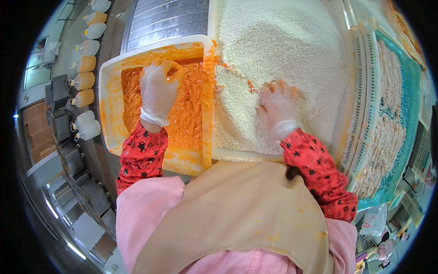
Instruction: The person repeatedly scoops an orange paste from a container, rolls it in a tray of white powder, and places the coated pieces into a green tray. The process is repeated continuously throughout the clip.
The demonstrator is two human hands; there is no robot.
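My left hand [159, 89], in a translucent glove smeared orange at the fingers, is over a white plastic tub [111, 102] of wet orange mixture [188, 109]. Its fingers are bent down at the mixture; whether they hold any is hidden. To the right, my gloved right hand [279, 104] rests, blurred, on a bed of white crumbs [246, 120] in a large shallow tray [246, 157]. The fingers are spread, with no piece visible in them. Orange bits [251, 86] trail across the crumbs from the tub's rim to this hand.
A slatted metal surface [167, 20] lies beyond the tub. At right, a teal basket [410, 102] holds rows of crumb-coated pieces [379, 157], beside pale perforated basket rims [371, 85]. Several plastic jugs [84, 81] line the left side. People [385, 253] are far off at lower right.
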